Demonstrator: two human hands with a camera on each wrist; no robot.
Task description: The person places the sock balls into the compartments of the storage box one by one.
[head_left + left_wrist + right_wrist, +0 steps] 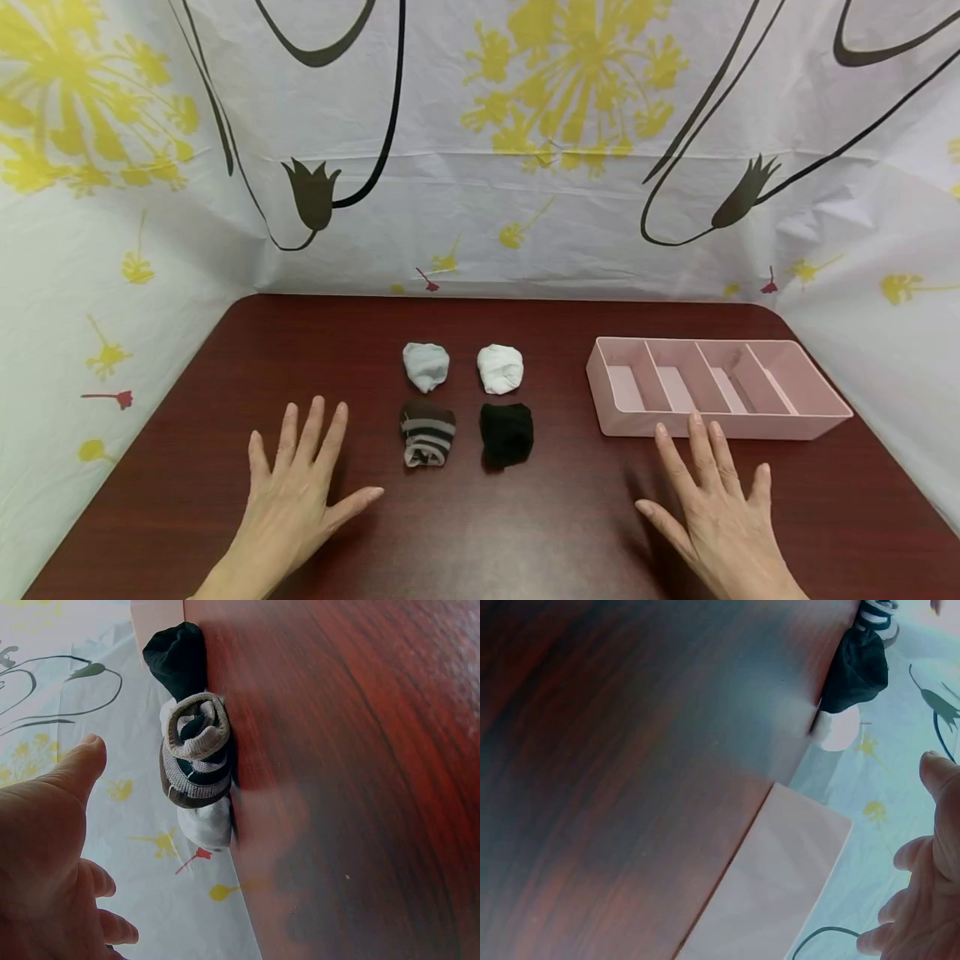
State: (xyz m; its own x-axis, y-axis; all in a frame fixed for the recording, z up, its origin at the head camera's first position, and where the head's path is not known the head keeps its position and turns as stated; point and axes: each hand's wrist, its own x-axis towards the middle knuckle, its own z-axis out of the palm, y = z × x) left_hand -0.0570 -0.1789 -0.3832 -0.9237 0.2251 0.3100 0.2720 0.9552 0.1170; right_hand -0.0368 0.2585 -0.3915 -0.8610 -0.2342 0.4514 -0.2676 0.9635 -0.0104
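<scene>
Four is avoided here: several rolled socks lie in two rows mid-table. At the back are a light grey sock [426,367] and a white sock [500,369]. In front of them sit a brown sock with grey stripes [427,433] and a black sock [507,434]. My left hand [288,500], fingers spread, is left of the striped sock and apart from it; the left wrist view shows that striped sock [196,750] beyond the thumb. My right hand [720,517], also spread and holding nothing, is just in front of a pink divided box [607,423].
The pink box, with several compartments, stands at the right of the dark red wooden table [480,533]. A white sheet [465,208] with yellow and grey flower prints hangs behind the table and along both sides.
</scene>
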